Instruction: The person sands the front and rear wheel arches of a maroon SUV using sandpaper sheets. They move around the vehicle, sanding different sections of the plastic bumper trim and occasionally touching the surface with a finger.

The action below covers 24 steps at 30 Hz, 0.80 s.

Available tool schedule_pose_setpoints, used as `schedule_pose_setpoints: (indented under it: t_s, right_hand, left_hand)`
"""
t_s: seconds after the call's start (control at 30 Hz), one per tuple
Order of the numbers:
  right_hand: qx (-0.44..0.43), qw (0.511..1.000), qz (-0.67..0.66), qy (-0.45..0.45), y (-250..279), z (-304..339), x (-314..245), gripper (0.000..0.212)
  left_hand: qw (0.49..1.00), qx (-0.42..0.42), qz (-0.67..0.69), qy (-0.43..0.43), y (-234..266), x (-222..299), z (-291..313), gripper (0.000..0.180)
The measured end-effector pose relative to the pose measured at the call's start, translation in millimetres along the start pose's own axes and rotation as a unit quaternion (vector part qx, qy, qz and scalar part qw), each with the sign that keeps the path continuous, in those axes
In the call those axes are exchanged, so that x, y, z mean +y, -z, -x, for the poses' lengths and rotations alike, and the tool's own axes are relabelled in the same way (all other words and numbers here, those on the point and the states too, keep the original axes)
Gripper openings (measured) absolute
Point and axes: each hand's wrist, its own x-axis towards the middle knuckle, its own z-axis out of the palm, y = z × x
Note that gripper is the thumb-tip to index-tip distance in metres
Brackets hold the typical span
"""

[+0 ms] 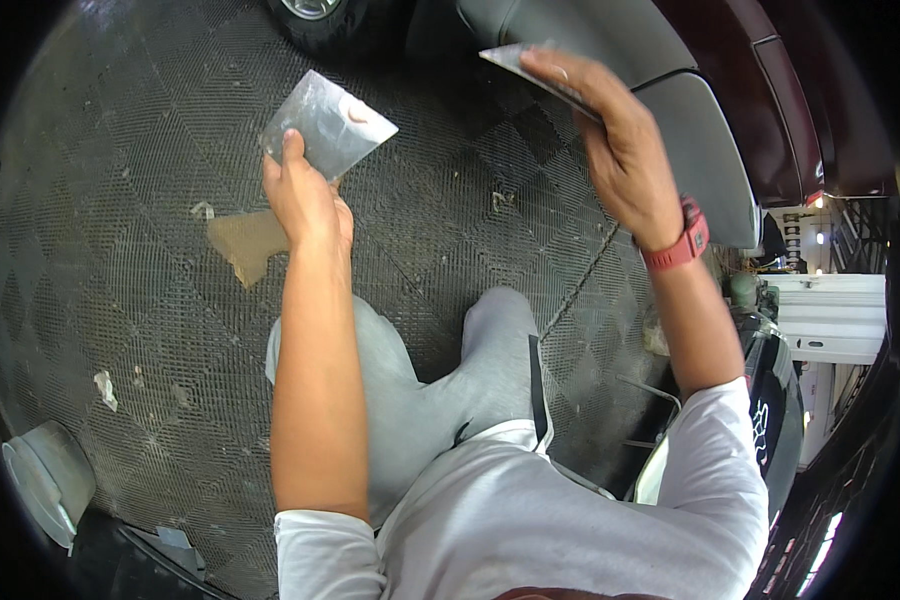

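Note:
My left hand (307,200) grips a flat, square-cornered metal spreader (315,115) by its near edge, thumb on top. Near the spreader's right corner sits a pale smear, perhaps of paste. Farther right and raised, my right hand (622,150) is closed on a second thin, flat spreader (506,60). It is seen nearly edge-on, with the fingers laid along its upper face. The two spreaders are apart. Beyond my right hand is the grey lower panel (705,150) of a vehicle; whether the spreader touches it I cannot tell.
A maroon vehicle body (760,85) fills the upper right, with a wheel (315,12) at the top. Torn brown cardboard (242,245) lies on the dark ribbed floor (150,330) below my left hand. A bucket (60,475) stands lower left; a white cabinet (832,315) is far right.

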Motion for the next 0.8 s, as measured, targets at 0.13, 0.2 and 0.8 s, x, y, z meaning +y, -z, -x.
schedule_pose_setpoints:
  t_s: [0.13,0.2,0.8]
  right_hand:
    - [-0.035,0.917,0.36,0.169,9.3,-43.0,19.6,0.054]
    - [-0.124,0.885,0.422,0.151,15.5,-58.8,33.1,0.051]
    - [-0.225,0.853,0.424,0.204,-31.0,-79.7,107.7,0.048]
  left_hand:
    - [0.999,0.02,0.027,0.001,2.5,2.2,-2.7,0.04]
    - [1.0,0.022,0.013,0.014,-0.2,3.6,0.9,0.041]
    - [0.999,-0.01,0.023,0.028,-1.0,11.3,8.1,0.043]
